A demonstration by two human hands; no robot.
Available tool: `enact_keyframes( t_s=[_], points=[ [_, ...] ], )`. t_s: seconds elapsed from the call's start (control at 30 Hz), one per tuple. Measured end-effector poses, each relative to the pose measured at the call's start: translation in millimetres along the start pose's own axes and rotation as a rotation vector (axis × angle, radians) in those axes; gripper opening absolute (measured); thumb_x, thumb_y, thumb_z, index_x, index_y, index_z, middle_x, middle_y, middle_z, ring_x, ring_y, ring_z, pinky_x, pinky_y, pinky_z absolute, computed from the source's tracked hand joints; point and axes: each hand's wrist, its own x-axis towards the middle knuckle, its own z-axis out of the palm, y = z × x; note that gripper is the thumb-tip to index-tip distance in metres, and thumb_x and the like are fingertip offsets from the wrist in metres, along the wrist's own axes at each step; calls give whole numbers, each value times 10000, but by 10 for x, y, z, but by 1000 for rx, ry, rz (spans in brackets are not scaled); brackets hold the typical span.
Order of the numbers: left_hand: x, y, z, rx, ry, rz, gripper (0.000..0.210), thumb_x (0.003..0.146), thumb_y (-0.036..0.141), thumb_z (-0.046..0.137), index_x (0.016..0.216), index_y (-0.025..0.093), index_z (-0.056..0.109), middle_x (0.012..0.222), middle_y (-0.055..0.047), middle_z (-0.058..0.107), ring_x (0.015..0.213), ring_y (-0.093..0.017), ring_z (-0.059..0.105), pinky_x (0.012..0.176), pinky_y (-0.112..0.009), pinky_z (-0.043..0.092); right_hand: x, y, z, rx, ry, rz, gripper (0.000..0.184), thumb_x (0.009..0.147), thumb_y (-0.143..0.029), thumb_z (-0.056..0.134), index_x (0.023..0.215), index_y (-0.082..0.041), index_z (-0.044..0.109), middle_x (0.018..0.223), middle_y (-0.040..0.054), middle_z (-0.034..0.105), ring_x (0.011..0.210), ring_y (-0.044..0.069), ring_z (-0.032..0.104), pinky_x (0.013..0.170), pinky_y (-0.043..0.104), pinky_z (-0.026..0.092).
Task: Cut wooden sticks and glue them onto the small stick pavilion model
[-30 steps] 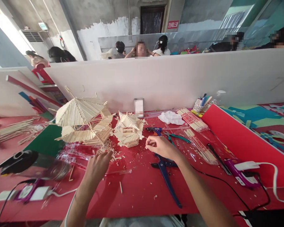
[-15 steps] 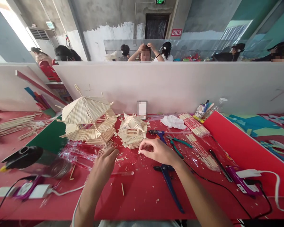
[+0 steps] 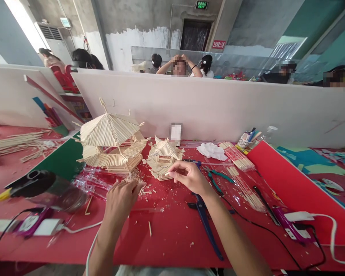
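My right hand pinches a short piece of wooden stick between thumb and fingertips, at the front edge of the small stick pavilion. From this angle I cannot tell whether the piece touches it. My left hand is palm down by the wood scraps in front of the large stick pavilion. Its fingers are loosely bent and its thumb stands apart, with nothing visible in them. Beneath my right wrist lies a blue-handled cutter. A blue glue gun is partly hidden behind my right hand.
Green-handled pliers, bundled sticks and crumpled tissue lie to the right. A spray bottle lies at left. Power strips with cables flank the work area. A white partition stands behind.
My right hand has moved up with the stick piece, closer to the small pavilion. My left hand's fingers have loosened a little and shifted slightly left. The camera view has tilted slightly.
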Motion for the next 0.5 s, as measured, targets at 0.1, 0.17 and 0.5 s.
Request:
enact_keyframes(
  t_s=[0.1, 0.17, 0.5],
  points=[
    [9, 41, 7, -274, 68, 95, 248, 1011, 292, 482, 987, 222, 719, 843, -67, 762, 765, -217, 715, 682, -277, 475, -2, 61, 18, 75, 21, -19, 191, 884, -412, 756, 889, -222, 733, 773, -3, 716, 619, 130, 645, 628, 278, 521],
    [8, 112, 4, -483, 75, 105, 240, 1004, 281, 486, 1074, 238, 711, 994, -71, 762, 848, -201, 724, 725, -267, 510, -16, 73, 26, 94, 21, -18, 181, 878, -401, 764, 894, -223, 740, 811, 7, 735, 624, 129, 648, 624, 276, 525],
    [-47, 525, -83, -808, 52, 27, 239, 969, 426, 624, 957, 193, 673, 556, 86, 401, 470, -94, 377, 489, -220, 303, -122, 45, 41, 27, 7, -44, 121, 896, -363, 764, 907, -243, 768, 836, 8, 760, 657, 131, 663, 632, 265, 526]
  ],
)
